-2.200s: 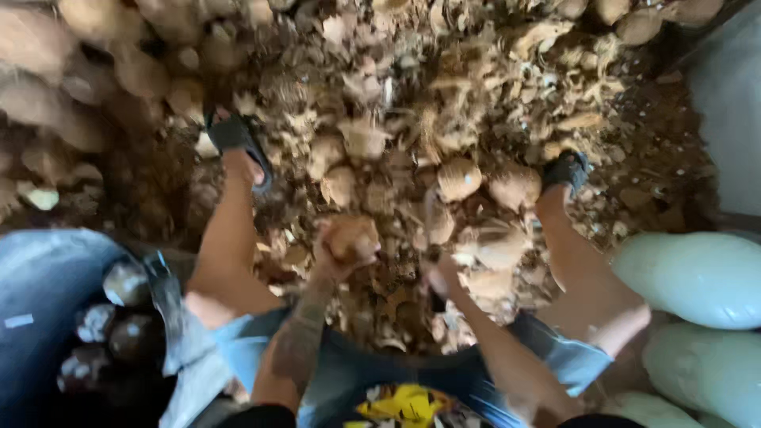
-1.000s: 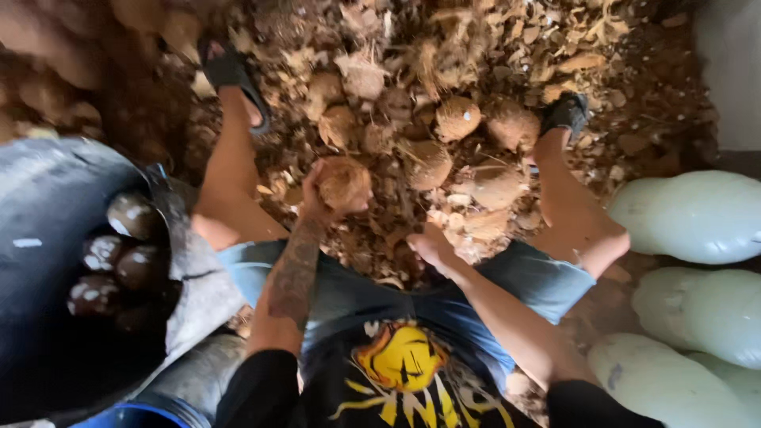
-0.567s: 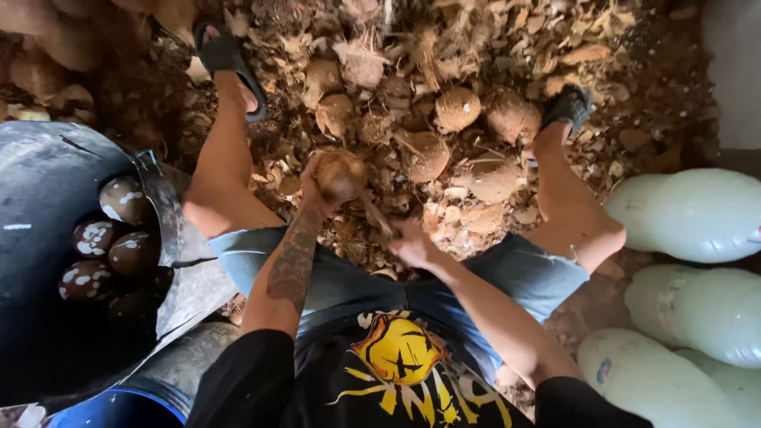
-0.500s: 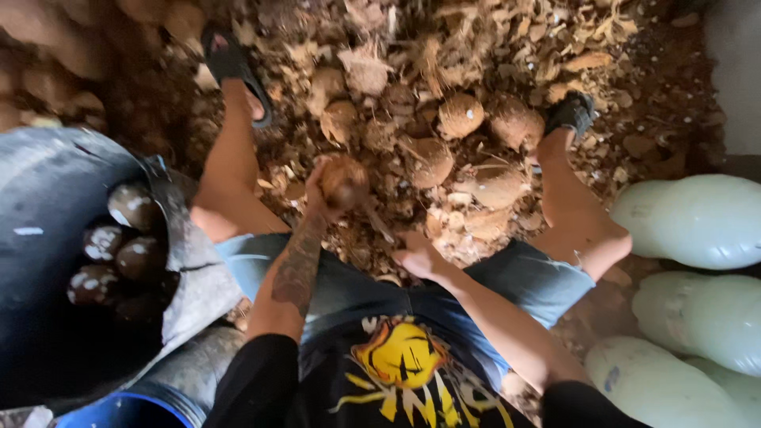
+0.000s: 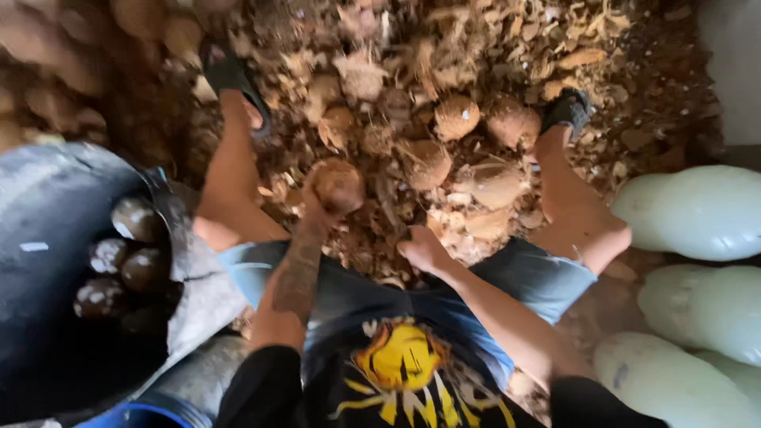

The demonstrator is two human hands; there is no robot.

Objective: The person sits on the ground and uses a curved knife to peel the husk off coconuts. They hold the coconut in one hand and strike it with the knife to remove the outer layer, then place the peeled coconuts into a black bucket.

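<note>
A husked coconut (image 5: 339, 185), round and pale brown with fibres clinging to it, sits in the left hand (image 5: 321, 198), raised above the litter between the person's knees. The fingers wrap its near and left side, so the nut rests in the curl of the palm and stands out beyond the fingertips on the far side. The left forearm runs straight up from the lap, tattooed side turned to the camera, wrist nearly in line with the arm.

The right hand (image 5: 424, 250) is lower and nearer the body, just above the hem of the denim shorts (image 5: 523, 273). It looks loosely curled with the knuckles up; whether it grips anything cannot be told, as it is blurred. It is apart from the coconut, down and to the right of it.

Beyond both hands lies a heap of husk scraps (image 5: 476, 47) with several more husked coconuts (image 5: 456, 117) on it. The feet in dark sandals (image 5: 234, 75) are planted wide on either side. At the left stands a dark tub (image 5: 47, 238) holding dark, wet-looking peeled nuts (image 5: 131, 218). At the right lie pale filled sacks (image 5: 697, 210).
</note>
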